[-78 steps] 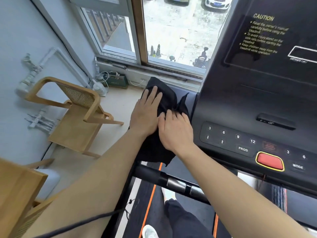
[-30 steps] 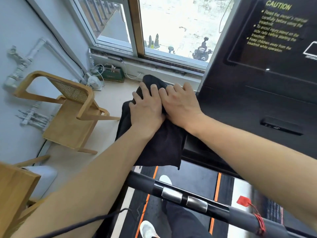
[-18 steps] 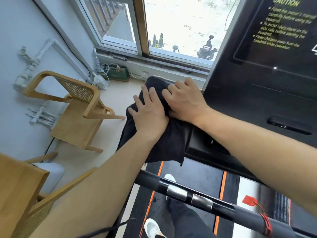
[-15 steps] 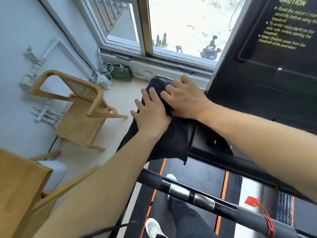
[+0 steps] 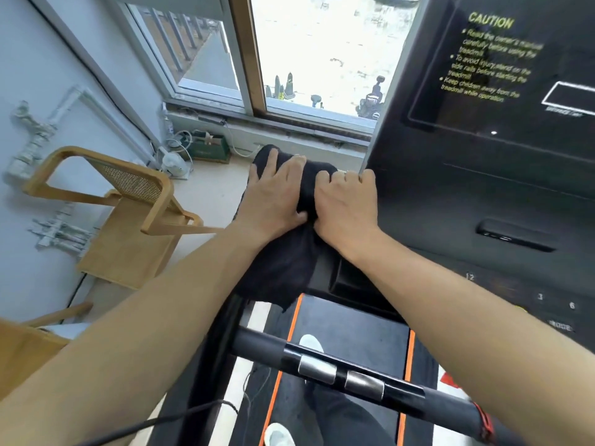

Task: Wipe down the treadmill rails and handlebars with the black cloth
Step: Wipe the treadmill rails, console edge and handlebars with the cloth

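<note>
black cloth — crumpled, corner hanging | left hand spread flat on it | right hand curled, gripping it

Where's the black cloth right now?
Head view, centre: the cloth drapes off the console's left edge, pressed under the left hand and right hand.

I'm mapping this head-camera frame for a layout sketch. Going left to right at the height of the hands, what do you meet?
Wall pipes → wooden chair → left hand → right hand → treadmill console. The black cloth lies under both hands, so it is left unplaced.
</note>
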`<state>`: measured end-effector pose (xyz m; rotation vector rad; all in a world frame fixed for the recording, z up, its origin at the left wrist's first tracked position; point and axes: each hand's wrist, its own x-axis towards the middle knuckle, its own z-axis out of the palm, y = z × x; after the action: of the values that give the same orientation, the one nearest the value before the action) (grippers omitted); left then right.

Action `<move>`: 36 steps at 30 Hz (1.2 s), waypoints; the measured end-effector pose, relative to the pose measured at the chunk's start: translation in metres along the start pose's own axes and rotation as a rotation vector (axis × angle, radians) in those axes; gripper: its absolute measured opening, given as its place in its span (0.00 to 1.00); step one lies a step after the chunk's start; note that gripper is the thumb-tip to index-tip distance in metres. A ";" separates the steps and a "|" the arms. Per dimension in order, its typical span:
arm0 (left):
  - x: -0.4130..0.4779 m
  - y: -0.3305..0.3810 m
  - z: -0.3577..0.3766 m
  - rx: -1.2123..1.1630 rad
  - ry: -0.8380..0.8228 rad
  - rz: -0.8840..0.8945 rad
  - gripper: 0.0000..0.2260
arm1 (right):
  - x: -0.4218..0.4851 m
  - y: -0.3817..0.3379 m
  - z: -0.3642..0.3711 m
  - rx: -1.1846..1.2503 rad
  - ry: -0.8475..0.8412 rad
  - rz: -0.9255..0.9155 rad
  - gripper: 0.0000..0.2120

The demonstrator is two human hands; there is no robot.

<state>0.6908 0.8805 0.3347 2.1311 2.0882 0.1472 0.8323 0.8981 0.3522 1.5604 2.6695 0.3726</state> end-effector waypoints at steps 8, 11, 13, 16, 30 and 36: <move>-0.020 -0.004 0.007 -0.124 0.006 -0.262 0.45 | 0.012 -0.010 0.000 -0.049 0.099 -0.214 0.11; -0.008 -0.002 0.006 -0.083 0.045 -0.196 0.43 | -0.002 -0.006 -0.002 -0.041 0.031 -0.138 0.11; 0.000 0.002 0.006 -0.048 0.054 -0.148 0.40 | -0.012 -0.006 -0.004 -0.027 -0.022 -0.101 0.11; 0.000 0.004 0.005 -0.007 0.041 -0.120 0.38 | -0.024 -0.003 -0.009 0.047 0.014 -0.036 0.06; -0.024 -0.020 0.002 -0.376 0.072 -0.134 0.42 | -0.014 0.028 -0.015 -0.172 -0.075 -0.558 0.14; -0.041 -0.008 0.013 -0.234 0.070 -0.252 0.46 | -0.010 0.027 -0.018 -0.211 -0.108 -0.615 0.16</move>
<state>0.6846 0.8392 0.3226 1.7394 2.2309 0.4184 0.8573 0.8989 0.3743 0.6344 2.7319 0.4934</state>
